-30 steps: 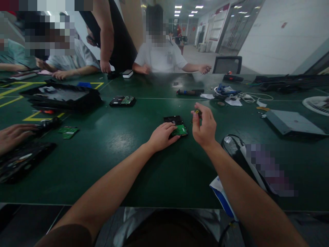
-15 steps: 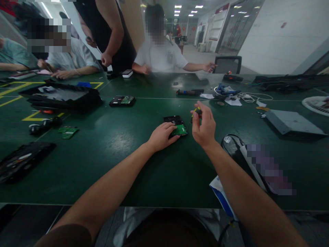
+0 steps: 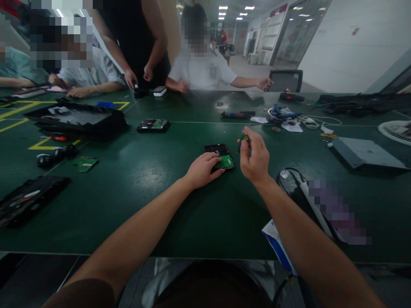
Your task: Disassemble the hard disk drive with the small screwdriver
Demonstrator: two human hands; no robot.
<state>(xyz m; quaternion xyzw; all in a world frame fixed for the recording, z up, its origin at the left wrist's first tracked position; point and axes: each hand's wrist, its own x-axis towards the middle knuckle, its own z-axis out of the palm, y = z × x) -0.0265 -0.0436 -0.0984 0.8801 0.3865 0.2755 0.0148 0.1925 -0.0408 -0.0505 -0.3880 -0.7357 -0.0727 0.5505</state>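
Observation:
A black hard drive [image 3: 219, 150] with a green circuit board [image 3: 227, 162] facing up lies on the green table [image 3: 144, 192] in front of me. My left hand [image 3: 202, 170] rests on its near left edge, fingers curled over it. My right hand [image 3: 255, 156] hovers just right of the drive, pinched round the yellow-and-black handle of a small screwdriver [image 3: 244, 140] held upright, its tip pointing down toward the board's right edge.
A second hard drive [image 3: 153, 125], black trays [image 3: 77, 119], loose green boards [image 3: 84, 164] and a laptop shell [image 3: 25, 203] lie to the left. A grey case [image 3: 364, 153], cables [image 3: 298, 122] and a black pouch [image 3: 295, 184] sit right. Several people work across the table.
My hands have barely moved; the right hand shifted slightly on the screwdriver. A co-worker's hand at the far left has withdrawn. The standing person lowered both hands to the table.

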